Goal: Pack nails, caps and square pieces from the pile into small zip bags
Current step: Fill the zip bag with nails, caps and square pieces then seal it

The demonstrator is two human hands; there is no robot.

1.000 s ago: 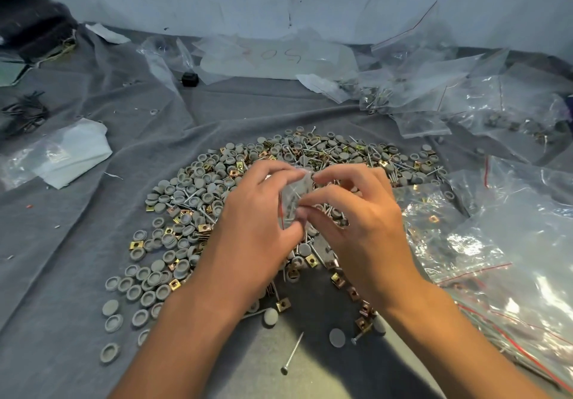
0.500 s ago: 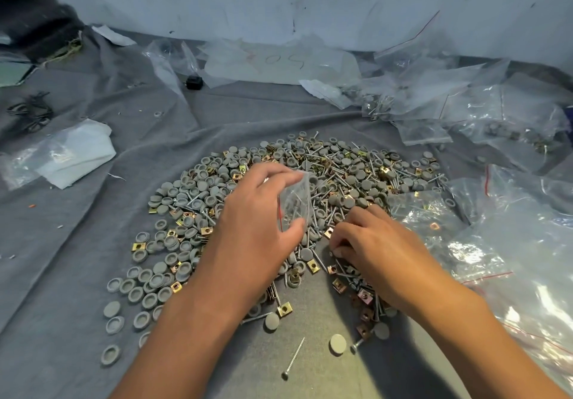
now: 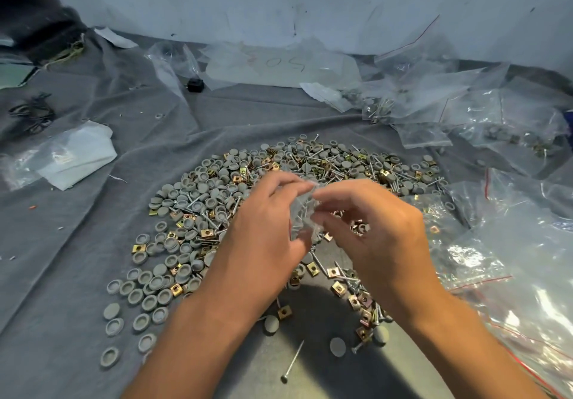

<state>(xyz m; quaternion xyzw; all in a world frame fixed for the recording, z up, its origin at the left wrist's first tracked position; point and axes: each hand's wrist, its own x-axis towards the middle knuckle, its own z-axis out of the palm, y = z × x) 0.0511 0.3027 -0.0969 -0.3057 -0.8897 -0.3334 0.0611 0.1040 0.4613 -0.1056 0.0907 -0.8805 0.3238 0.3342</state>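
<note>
Right hand (image 3: pixel 376 231) rose from pile (image 3: pixel 248 200); both pinch small zip bag (image 3: pixel 302 212).

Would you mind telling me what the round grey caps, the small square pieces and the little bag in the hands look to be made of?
The round grey caps look like matte moulded plastic: dull, uniformly grey, with dished insides. The small square pieces appear to be brass-coloured plated metal, glinting yellow, each with a centre hole. The small clear zip bag held between the left hand and right hand seems thin glossy plastic film, see-through and crinkled.
</note>
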